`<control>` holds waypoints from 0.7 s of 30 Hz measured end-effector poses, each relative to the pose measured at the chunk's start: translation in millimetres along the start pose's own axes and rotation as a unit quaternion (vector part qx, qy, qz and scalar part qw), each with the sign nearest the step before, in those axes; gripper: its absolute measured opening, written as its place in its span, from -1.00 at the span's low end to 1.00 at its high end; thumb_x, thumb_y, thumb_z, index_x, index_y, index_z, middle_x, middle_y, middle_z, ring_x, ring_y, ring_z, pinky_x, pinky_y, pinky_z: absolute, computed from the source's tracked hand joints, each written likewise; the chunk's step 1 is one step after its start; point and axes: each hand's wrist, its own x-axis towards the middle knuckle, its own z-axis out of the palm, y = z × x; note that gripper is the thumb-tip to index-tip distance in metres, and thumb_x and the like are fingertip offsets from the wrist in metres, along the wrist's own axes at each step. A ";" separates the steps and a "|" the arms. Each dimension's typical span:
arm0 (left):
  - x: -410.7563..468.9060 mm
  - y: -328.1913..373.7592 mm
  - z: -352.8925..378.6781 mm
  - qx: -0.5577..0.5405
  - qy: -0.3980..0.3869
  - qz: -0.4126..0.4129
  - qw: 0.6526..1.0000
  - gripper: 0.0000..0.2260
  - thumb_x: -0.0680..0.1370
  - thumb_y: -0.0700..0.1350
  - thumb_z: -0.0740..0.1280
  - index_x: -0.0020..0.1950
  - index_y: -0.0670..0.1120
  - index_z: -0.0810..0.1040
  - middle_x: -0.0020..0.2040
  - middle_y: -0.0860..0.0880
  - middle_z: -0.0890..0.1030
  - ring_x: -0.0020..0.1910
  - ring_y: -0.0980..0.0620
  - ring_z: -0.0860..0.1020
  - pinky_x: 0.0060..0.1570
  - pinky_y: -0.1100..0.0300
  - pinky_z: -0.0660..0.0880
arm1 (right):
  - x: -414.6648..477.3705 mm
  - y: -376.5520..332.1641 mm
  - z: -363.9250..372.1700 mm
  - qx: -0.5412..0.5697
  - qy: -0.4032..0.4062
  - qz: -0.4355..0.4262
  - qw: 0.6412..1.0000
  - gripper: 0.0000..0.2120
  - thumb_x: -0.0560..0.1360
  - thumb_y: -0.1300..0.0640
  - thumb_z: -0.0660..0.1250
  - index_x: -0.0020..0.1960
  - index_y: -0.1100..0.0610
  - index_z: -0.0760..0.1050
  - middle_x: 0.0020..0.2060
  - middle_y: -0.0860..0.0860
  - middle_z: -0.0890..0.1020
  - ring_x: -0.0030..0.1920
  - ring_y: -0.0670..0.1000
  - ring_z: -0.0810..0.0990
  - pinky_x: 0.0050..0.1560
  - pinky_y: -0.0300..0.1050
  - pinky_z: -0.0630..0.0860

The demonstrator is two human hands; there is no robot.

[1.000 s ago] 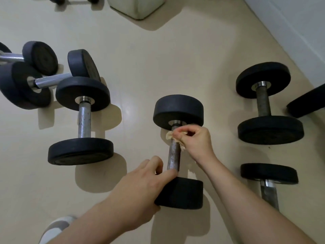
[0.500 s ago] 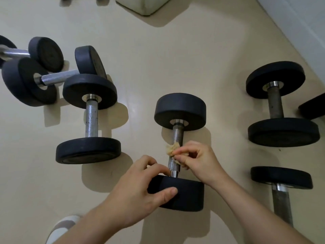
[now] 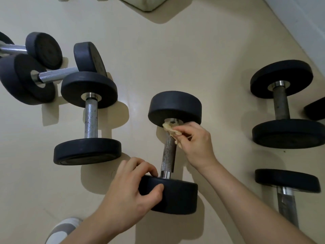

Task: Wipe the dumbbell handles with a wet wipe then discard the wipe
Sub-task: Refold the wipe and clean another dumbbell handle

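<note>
1. Dumbbell [image 3: 168, 155]: we find it on the beige floor [image 3: 202, 59] at the middle of the view. Its knurled metal handle runs away from us between a far black plate [image 3: 175, 107] and a near black plate [image 3: 177, 198].
2. Wet wipe [image 3: 169, 128]: crumpled and cream-coloured, it touches the far end of the handle, just under the far plate.
3. Right hand [image 3: 195, 143]: we note fingers and thumb curled, pinching the wipe against the bar from its right side.
4. Left hand [image 3: 130, 194]: the fingers hook over the near plate's upper rim beside the collar and the thumb presses its curved outer face, so the hand grips the plate.
5. Second dumbbell [image 3: 90, 118]: it lies to the left, roughly parallel to the first and apart from it.
6. Two further dumbbells, [image 3: 58, 73] and [image 3: 14, 49]: both lie crosswise at far left. We cannot tell whether the nearer one touches item 5.
7. Right-side dumbbell [image 3: 282, 106]: it has a darker handle and stands well apart. Another dumbbell [image 3: 286, 180] lies nearer us, its bar cut by the frame edge. A lone black plate [image 3: 315, 110] shows at the right edge.
8. Shoe [image 3: 61, 228]: grey and white, at the bottom left.
9. Pale blocky object [image 3: 146, 3] at the top edge; white wall [image 3: 302, 20] at upper right.
</note>
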 end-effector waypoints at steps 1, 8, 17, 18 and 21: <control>-0.6 -0.7 -1.8 -0.003 0.002 -0.002 1.000 -0.81 0.35 0.22 0.23 -0.13 0.18 0.46 -0.07 0.24 0.42 0.08 0.13 0.38 -0.06 0.28 0.36 | -7.2 -0.9 1.8 0.023 -0.007 0.012 1.000 -0.87 0.43 0.24 0.43 -0.03 0.14 0.67 -0.16 -0.06 0.58 -0.14 -0.17 0.54 -0.13 -0.33 0.49; -6.6 -4.3 -9.4 0.014 0.024 -0.010 1.000 -0.77 0.38 0.22 0.20 -0.06 0.18 0.51 -0.07 0.23 0.40 0.07 0.14 0.40 -0.02 0.21 0.44 | -3.8 -6.5 4.0 0.048 -0.035 0.033 0.998 -0.89 0.39 0.20 0.48 -0.07 0.12 0.68 -0.18 -0.09 0.60 -0.16 -0.11 0.57 -0.17 -0.25 0.54; -11.1 2.9 -17.4 0.039 0.029 -0.053 0.997 -0.68 0.39 0.21 0.12 0.05 0.20 0.51 -0.02 0.20 0.41 0.06 0.15 0.43 0.01 0.19 0.48 | -12.0 -5.3 10.0 0.091 -0.078 0.021 0.993 -0.89 0.41 0.29 0.43 -0.10 0.15 0.67 -0.19 -0.05 0.61 -0.17 -0.10 0.58 -0.19 -0.27 0.54; -11.4 3.2 -18.2 0.046 0.030 -0.059 0.997 -0.69 0.40 0.20 0.12 0.07 0.21 0.50 -0.01 0.21 0.41 0.06 0.16 0.43 0.01 0.20 0.48 | -3.6 -6.0 12.6 0.076 -0.032 0.014 0.997 -0.88 0.41 0.31 0.43 -0.10 0.15 0.67 -0.18 -0.03 0.62 -0.16 -0.11 0.57 -0.19 -0.32 0.51; -9.3 8.8 -22.9 0.086 0.034 -0.072 0.993 -0.73 0.48 0.10 0.18 0.17 0.22 0.42 0.06 0.22 0.37 -0.02 0.19 0.44 -0.05 0.28 0.44 | -20.8 -9.5 15.5 0.108 -0.073 0.020 0.991 -0.86 0.42 0.35 0.40 -0.11 0.17 0.66 -0.15 -0.02 0.61 -0.14 -0.10 0.58 -0.19 -0.31 0.55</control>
